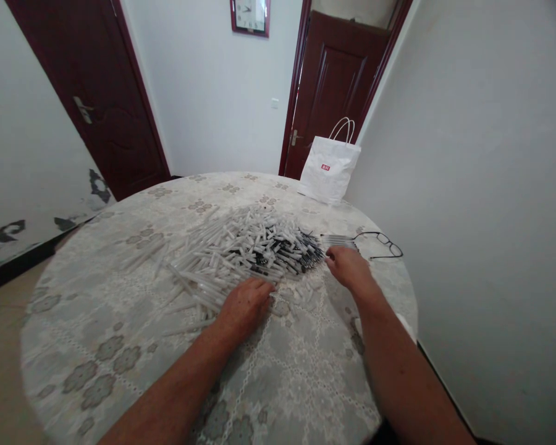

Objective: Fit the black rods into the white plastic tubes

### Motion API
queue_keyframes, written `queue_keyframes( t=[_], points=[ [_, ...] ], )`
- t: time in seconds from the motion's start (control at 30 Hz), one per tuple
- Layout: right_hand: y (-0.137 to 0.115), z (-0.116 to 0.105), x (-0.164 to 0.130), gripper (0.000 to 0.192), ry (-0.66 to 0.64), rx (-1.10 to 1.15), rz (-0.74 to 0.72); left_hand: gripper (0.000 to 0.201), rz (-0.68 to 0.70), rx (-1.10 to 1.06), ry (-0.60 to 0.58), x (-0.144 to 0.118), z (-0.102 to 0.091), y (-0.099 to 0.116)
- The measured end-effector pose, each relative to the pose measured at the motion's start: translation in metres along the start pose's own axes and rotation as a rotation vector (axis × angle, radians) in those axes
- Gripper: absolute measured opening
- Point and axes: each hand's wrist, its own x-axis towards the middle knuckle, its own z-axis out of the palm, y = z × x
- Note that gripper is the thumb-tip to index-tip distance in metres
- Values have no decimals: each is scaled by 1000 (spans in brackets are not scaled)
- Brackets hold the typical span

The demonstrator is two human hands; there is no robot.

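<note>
Both forearms stretched out over the round table. Left hand lay palm down, fingers loosely spread, on the near edge of the pen pile. Right hand curled at the pile's right end, grip unclear. Glasses beyond, paper bag farthest.

A pile of pen parts lies mid-table; glasses near the right edge, a bag at the far edge (against the wall).

white paper bag with small red logo, unreadable, wall clock numerals too small
</note>
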Motion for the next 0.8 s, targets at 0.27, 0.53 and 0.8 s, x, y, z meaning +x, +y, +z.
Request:
queue_keyframes(
  t=[0.27,0.53,0.8],
  points=[
    [-41,32,-7,23,50,27,-1,26,-63,6,82,-1,-10,-1],
    [-36,43,-6,17,162,122,-45,24,-215,142,188,-1,-21,-17],
    [-24,19,-16,18,729,469,-175,22,-175,156,82,-1,-24,-12]
  ],
)
